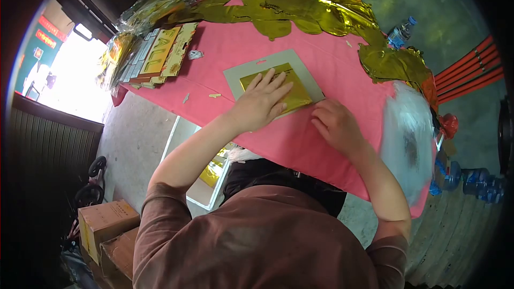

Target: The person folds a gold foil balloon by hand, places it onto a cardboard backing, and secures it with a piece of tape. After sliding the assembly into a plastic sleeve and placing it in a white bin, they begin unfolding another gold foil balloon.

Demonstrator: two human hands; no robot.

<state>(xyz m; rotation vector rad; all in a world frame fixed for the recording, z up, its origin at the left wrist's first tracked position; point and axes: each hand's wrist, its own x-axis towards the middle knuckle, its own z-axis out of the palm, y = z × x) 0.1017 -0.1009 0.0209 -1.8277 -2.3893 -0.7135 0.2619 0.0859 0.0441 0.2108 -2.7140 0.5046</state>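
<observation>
A folded gold foil sheet [300,94] lies on a grey card [294,59] with a hang slot at its top, on the pink tablecloth. My left hand [262,101] rests flat on the foil with its fingers spread. Close to the card's right corner is my right hand [337,123], its fingers curled inward. Whether anything is between those fingertips is hidden.
Gold foil pieces [241,8] line the table's far edge. Printed packages [166,53] are stacked at left, near white string [195,54]. Clear plastic bags [409,134] lie at right, and a water bottle [401,32] is beyond. Cardboard boxes [107,225] stand on the floor.
</observation>
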